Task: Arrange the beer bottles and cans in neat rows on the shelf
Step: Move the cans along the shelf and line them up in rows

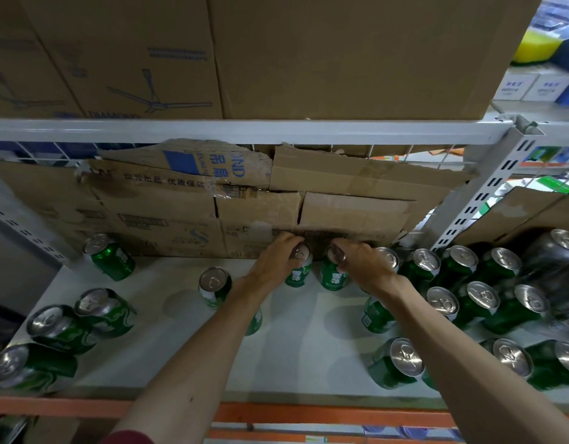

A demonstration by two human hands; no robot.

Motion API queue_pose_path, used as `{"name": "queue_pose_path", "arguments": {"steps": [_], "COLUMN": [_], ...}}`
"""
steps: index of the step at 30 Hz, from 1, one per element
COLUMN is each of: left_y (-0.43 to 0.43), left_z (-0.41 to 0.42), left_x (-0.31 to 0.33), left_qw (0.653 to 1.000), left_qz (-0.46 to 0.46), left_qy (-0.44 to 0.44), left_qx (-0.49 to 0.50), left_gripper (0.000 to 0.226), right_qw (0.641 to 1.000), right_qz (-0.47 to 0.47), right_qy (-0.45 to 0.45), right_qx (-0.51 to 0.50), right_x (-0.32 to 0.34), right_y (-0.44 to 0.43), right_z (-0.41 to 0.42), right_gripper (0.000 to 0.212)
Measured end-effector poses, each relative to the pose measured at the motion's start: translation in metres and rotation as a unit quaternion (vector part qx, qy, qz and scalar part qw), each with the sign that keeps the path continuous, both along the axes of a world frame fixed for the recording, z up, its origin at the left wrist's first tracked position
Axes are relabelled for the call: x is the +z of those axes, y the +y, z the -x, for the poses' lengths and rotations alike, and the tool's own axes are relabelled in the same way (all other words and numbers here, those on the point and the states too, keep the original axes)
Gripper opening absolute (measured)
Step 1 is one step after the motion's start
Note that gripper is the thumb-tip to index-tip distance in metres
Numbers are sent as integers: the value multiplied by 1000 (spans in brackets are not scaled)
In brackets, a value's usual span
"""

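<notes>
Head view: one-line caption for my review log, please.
Left hand and right hand each grip a green can at the white shelf's back, other cans standing scattered.

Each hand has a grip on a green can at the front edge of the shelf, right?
Not quite. The head view shows the left hand and right hand each gripping a green can, but at the back of the shelf, against the cardboard.

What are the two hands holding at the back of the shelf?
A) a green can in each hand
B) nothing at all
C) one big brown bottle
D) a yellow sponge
A: the left hand grips the top of one green metal can and the right hand grips another green metal can, both standing upright beside each other against the brown cardboard at the back of the white shelf.
</notes>
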State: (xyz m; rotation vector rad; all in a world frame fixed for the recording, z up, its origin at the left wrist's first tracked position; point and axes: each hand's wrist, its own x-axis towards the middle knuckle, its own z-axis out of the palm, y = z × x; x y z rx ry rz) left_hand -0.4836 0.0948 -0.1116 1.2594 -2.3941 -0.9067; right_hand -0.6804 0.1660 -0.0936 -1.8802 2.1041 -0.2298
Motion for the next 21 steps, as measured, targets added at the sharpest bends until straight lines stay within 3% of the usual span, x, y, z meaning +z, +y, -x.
{"name": "queue_pose_path", "arguments": {"steps": [6, 9, 13, 17, 21], "left_y": [2, 8, 2, -1, 10], "left_z": [-3, -10, -46, -100, -134], "left_x": [1, 12, 30, 45, 40], "left_qw": [1000, 1000, 999, 993, 988], "left_qz": [-5, 9, 35, -16, -56], "left_qy": [4, 12, 8, -104, -139], "left_qx": [-1, -23, -9, 53, 40], "left_gripper": [59, 71, 46, 42, 29], "right_qw": [1000, 1000, 995, 993, 991], "right_qz": [0, 19, 93, 15, -25], "right_qy": [2, -15, -34, -91, -71], "right_qx": [-6, -16, -14, 75, 113], "right_x": [2, 15, 26, 22, 15], "right_y": [3, 13, 37, 39, 32], "right_z": [-4, -13, -53, -112, -167], "right_gripper": [55, 71, 57, 62, 63]}}
